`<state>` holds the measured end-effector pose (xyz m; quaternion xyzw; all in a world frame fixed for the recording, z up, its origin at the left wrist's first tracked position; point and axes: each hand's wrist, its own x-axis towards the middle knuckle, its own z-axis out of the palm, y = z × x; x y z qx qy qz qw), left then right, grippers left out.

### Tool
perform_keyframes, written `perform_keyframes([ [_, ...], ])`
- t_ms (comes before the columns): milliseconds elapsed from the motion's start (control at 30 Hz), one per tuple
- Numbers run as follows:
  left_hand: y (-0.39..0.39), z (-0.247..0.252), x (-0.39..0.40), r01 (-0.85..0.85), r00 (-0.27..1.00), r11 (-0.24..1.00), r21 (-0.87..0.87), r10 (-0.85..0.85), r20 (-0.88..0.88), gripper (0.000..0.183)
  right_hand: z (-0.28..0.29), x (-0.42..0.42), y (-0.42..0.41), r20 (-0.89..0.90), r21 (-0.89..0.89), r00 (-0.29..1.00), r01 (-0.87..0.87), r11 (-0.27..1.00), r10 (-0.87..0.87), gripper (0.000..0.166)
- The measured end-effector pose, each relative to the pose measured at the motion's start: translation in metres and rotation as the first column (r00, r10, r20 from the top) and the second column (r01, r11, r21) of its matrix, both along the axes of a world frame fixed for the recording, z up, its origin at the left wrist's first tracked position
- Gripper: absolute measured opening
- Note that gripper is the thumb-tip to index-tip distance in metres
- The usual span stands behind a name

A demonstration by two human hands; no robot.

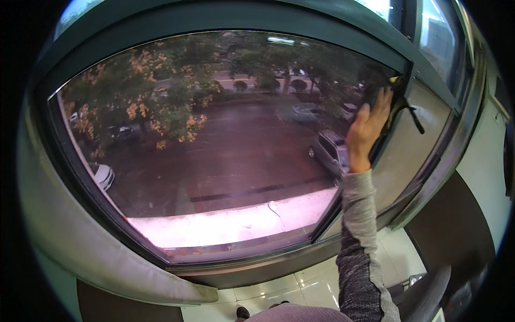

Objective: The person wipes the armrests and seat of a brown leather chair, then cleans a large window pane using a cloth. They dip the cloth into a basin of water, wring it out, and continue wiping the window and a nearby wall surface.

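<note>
My right hand is raised at the upper right of the window, back of the hand towards me. Its fingers are straight and close together, the thumb slightly apart. Right beside the fingers, partly behind them, is a black and yellow tool at the edge of the sliding sash. A short black handle or strap sticks out from it. The palm is hidden, so I cannot tell whether the hand grips the tool or only lies against it. The large window pane fills the middle of the view. My left hand is out of view.
A dark metal frame surrounds the pane. Outside are a pale ledge, trees and parked cars. A padded edge curves along the lower left. A dark chair back stands at my lower right on the tiled floor.
</note>
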<state>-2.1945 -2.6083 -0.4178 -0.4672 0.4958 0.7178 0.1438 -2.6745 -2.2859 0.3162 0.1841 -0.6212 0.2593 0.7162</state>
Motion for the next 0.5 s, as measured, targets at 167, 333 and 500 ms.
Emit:
perform_keyframes([
  [167, 0.002, 0.001, -0.02, 0.087, 0.996, 0.996, -0.002, -0.087, -0.009, 0.025, -0.146, 0.019, -0.023, 0.111, 0.092, 0.994, -0.029, 0.995, 0.018, 0.058],
  [333, 0.008, 0.004, -0.032, 0.14, 0.99, 0.99, -0.006, -0.141, -0.022, 0.026, -0.249, 0.049, -0.012, 0.363, 0.158, 0.931, -0.08, 0.984, 0.018, 0.06],
  [500, 0.014, 0.008, -0.035, 0.16, 0.986, 0.987, -0.003, -0.16, -0.035, 0.026, -0.133, 0.016, 0.02, 0.289, 0.122, 0.957, -0.027, 0.992, -0.01, 0.056],
])
